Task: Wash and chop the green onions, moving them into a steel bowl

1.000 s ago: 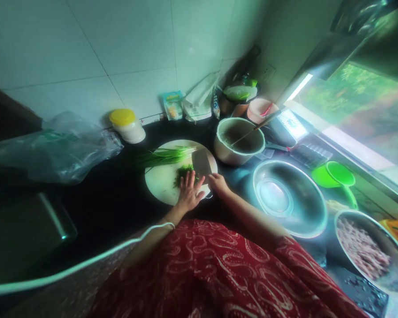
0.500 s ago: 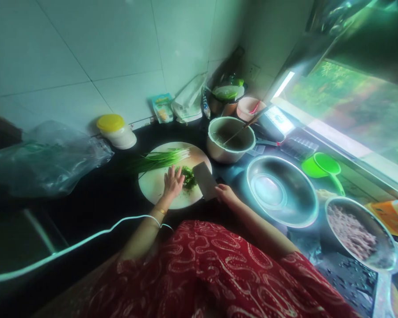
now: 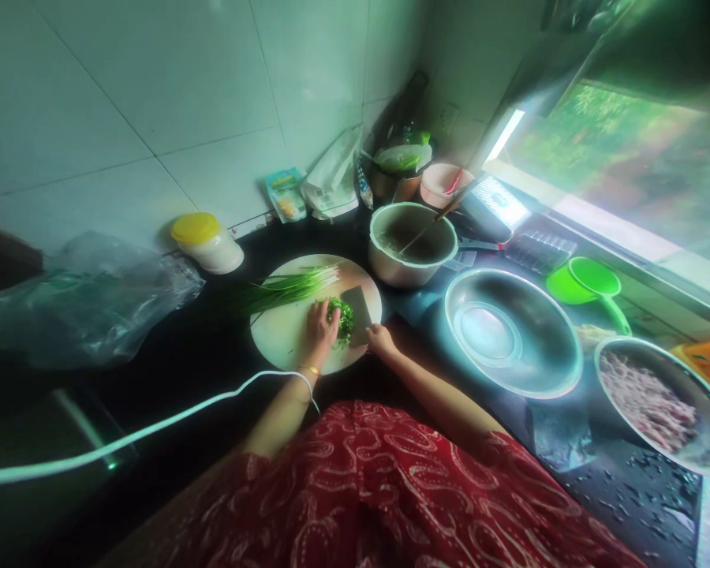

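Note:
A pile of chopped green onions [image 3: 341, 322] lies on the round white cutting board [image 3: 275, 339]. My left hand [image 3: 323, 325] rests against the left side of that pile, fingers slightly parted and holding nothing firmly. On the pile's other side, my right hand [image 3: 382, 341] is closed round the handle of a cleaver [image 3: 357, 314], which hides the grip. The cleaver's broad blade leans close against the chopped pieces. Whole green onions [image 3: 293, 288] lie across the back of the board, their white ends to the right.
A pot [image 3: 412, 260] with dark liquid stands behind the board. To the right are a metal basin [image 3: 544, 347], a green dipper [image 3: 583, 280] and a pan of sliced meat [image 3: 648, 398]. A yellow-lidded jar [image 3: 207, 241] and plastic bag [image 3: 88, 304] stand left. A white cable [image 3: 183, 416] crosses my left wrist.
My left hand has moved right and down from above the board to the chopped pile, its fingers less spread. The cleaver has shifted slightly left, towards the pile.

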Motion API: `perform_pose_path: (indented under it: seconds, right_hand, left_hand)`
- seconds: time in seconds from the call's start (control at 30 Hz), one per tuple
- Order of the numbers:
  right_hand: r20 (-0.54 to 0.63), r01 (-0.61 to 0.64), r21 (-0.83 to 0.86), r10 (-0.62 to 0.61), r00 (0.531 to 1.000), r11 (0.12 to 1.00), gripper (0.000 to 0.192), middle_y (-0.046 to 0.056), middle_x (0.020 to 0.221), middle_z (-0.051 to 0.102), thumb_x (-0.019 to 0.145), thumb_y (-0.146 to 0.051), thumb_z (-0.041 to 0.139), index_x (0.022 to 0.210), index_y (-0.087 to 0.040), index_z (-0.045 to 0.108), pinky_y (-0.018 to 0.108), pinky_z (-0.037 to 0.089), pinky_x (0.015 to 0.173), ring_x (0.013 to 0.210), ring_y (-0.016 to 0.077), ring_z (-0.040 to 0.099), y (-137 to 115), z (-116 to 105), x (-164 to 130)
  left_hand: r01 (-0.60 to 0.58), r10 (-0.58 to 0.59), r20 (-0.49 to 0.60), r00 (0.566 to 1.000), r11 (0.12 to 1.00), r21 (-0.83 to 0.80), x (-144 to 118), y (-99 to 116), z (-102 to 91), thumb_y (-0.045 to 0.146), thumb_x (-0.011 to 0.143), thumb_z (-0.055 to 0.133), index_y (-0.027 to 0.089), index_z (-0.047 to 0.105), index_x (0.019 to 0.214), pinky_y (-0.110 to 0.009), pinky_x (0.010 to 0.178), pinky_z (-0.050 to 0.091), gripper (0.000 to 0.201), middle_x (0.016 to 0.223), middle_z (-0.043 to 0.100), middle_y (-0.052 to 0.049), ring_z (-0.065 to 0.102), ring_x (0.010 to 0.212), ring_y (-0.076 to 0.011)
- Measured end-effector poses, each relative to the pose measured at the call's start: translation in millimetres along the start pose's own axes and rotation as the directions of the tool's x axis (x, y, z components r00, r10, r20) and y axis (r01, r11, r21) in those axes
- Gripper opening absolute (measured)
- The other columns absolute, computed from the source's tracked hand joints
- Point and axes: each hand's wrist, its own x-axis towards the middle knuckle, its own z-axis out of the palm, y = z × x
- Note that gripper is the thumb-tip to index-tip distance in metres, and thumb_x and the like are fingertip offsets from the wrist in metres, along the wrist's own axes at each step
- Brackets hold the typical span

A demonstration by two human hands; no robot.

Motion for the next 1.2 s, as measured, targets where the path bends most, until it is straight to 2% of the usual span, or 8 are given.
perform_pose_path:
  seconds: [0.33, 0.53, 0.67, 0.8, 0.93, 1.0, 1.1, 1.2]
  right_hand:
    - [0.102, 0.029, 0.159, -0.046, 0.994, 0.987, 0.023, -0.009, 0.036, 0.038, 0.088, -0.017, 0.046, 0.067, -0.024, 0.041, 0.022, 0.034, 0.036, 0.031, 0.0110, 0.042, -23, 68, -12]
    - [0.048, 0.108, 0.259, -0.124, 0.991, 0.960, 0.027, -0.011, 0.036, 0.034, 0.086, -0.010, 0.042, 0.063, -0.024, 0.035, 0.019, 0.033, 0.035, 0.032, 0.0089, 0.041, -50, 80, -29]
    - [0.017, 0.153, 0.357, -0.170, 0.985, 0.922, 0.026, -0.012, 0.038, 0.033, 0.085, -0.012, 0.044, 0.064, -0.024, 0.034, 0.019, 0.032, 0.036, 0.032, 0.0080, 0.039, -76, 69, -39]
    - [-0.061, 0.240, 0.392, -0.235, 0.970, 0.888, 0.025, -0.011, 0.039, 0.035, 0.086, -0.015, 0.044, 0.064, -0.024, 0.035, 0.019, 0.031, 0.036, 0.032, 0.0077, 0.040, -88, 29, -46]
    - [-0.206, 0.352, 0.327, -0.297, 0.932, 0.877, 0.022, -0.009, 0.043, 0.040, 0.087, -0.020, 0.044, 0.066, -0.023, 0.039, 0.019, 0.034, 0.042, 0.038, 0.0087, 0.045, -74, -46, -51]
    - [-0.348, 0.385, 0.234, -0.293, 0.891, 0.893, 0.021, -0.008, 0.046, 0.043, 0.087, -0.022, 0.044, 0.066, -0.023, 0.039, 0.020, 0.036, 0.046, 0.045, 0.0100, 0.047, -57, -95, -55]
    - [-0.511, 0.336, 0.067, -0.257, 0.820, 0.939, 0.018, -0.004, 0.056, 0.051, 0.088, -0.025, 0.041, 0.070, -0.023, 0.043, 0.023, 0.039, 0.053, 0.056, 0.0132, 0.052, -20, -171, -64]
    - [-0.551, 0.200, -0.102, -0.223, 0.804, 0.974, 0.011, 0.002, 0.069, 0.061, 0.086, -0.022, 0.040, 0.078, -0.022, 0.048, 0.026, 0.041, 0.060, 0.066, 0.0174, 0.057, 27, -235, -70]
  left_hand:
    - [0.009, -0.031, -0.147, 0.989, 0.989, -0.149, 11, -5, 5.5, 0.041, 0.087, 0.051, 0.014, 0.060, 0.122, -0.045, 0.105, 0.041, 0.045, 0.123, 0.060, -0.016, 0.053, 0.121, -0.0268]
    - [-0.073, 0.048, -0.198, 0.979, 0.990, -0.123, 24, -5, -29.2, 0.040, 0.087, 0.053, 0.015, 0.060, 0.121, -0.042, 0.105, 0.043, 0.042, 0.122, 0.061, -0.015, 0.054, 0.121, -0.0252]
    - [-0.141, 0.120, -0.244, 0.962, 0.988, -0.069, 42, 19, -53.2, 0.040, 0.088, 0.053, 0.017, 0.059, 0.123, -0.042, 0.106, 0.042, 0.042, 0.128, 0.058, -0.014, 0.052, 0.125, -0.0256]
    - [-0.269, 0.233, -0.263, 0.936, 0.957, -0.109, 57, 71, -59.3, 0.041, 0.088, 0.054, 0.015, 0.059, 0.124, -0.042, 0.109, 0.039, 0.044, 0.129, 0.056, -0.016, 0.049, 0.127, -0.0263]
    - [-0.412, 0.358, -0.250, 0.900, 0.886, -0.213, 62, 155, -31.4, 0.043, 0.087, 0.057, 0.016, 0.058, 0.124, -0.042, 0.110, 0.038, 0.046, 0.132, 0.055, -0.015, 0.048, 0.129, -0.0259]
    - [-0.469, 0.416, -0.228, 0.880, 0.836, -0.286, 57, 206, -1.5, 0.044, 0.087, 0.057, 0.017, 0.057, 0.125, -0.042, 0.110, 0.037, 0.046, 0.132, 0.055, -0.014, 0.048, 0.129, -0.0254]
    - [-0.506, 0.480, -0.174, 0.860, 0.758, -0.411, 38, 278, 61.7, 0.046, 0.090, 0.052, 0.017, 0.055, 0.127, -0.041, 0.111, 0.037, 0.047, 0.134, 0.054, -0.013, 0.047, 0.130, -0.0241]
    - [-0.431, 0.474, -0.055, 0.879, 0.738, -0.519, 8, 324, 137.3, 0.047, 0.095, 0.043, 0.019, 0.051, 0.132, -0.038, 0.111, 0.037, 0.047, 0.139, 0.051, -0.012, 0.045, 0.132, -0.0212]
